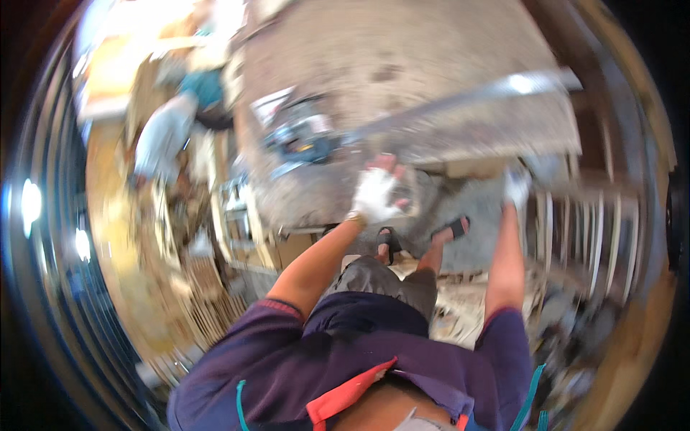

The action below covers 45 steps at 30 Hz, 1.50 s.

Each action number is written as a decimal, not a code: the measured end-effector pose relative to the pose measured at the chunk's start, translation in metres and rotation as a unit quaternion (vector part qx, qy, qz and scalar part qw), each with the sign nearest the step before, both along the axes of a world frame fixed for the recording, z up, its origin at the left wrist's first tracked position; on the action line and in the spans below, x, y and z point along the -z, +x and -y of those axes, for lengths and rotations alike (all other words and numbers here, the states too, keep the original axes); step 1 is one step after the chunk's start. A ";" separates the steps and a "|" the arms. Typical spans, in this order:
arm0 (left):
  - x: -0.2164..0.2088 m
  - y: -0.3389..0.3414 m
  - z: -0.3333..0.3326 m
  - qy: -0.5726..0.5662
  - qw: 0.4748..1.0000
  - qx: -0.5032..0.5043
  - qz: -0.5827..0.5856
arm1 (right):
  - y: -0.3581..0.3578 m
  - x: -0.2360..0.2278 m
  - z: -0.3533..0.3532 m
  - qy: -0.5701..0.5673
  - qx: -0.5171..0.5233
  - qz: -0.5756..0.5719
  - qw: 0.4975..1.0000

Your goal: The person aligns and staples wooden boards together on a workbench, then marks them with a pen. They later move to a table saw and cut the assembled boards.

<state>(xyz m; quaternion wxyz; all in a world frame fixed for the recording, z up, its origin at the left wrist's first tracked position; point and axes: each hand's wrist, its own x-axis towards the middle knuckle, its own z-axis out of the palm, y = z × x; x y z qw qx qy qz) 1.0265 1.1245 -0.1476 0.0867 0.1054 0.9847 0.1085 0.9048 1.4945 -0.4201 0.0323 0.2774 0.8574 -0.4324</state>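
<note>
My left hand (377,192), in a white glove with bare fingertips, reaches over the front edge of the worktable (402,50). Its fingers are spread and nothing shows in them. Just beyond it on the left lies a blue and dark power tool (305,140), too blurred to tell its exact kind. From beside this tool a long shiny metal strip (467,99) runs slantwise to the table's right edge. My right hand (516,185), also in a white glove, hangs by the table's front right corner. Motion smears its fingers, and whether it holds anything is hidden.
At the left, a person in a light shirt (164,136) bends over beside stacked wood. A slatted wooden frame (586,233) stands to my right. Below the table's left end are wooden frames and a box (295,248). My sandalled feet (388,243) are under the front edge.
</note>
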 end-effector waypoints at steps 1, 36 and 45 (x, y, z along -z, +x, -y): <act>-0.001 0.001 0.001 0.012 1.000 -0.002 -0.007 | 0.020 0.005 -0.001 0.006 -0.026 0.029 0.999; 0.105 0.633 0.336 0.187 0.465 -0.865 -0.036 | 0.218 -0.739 0.516 -0.245 -0.468 -0.754 0.390; 0.185 0.634 0.168 0.263 0.395 -0.875 0.097 | 0.234 -0.729 0.595 -0.353 -0.525 -0.722 0.280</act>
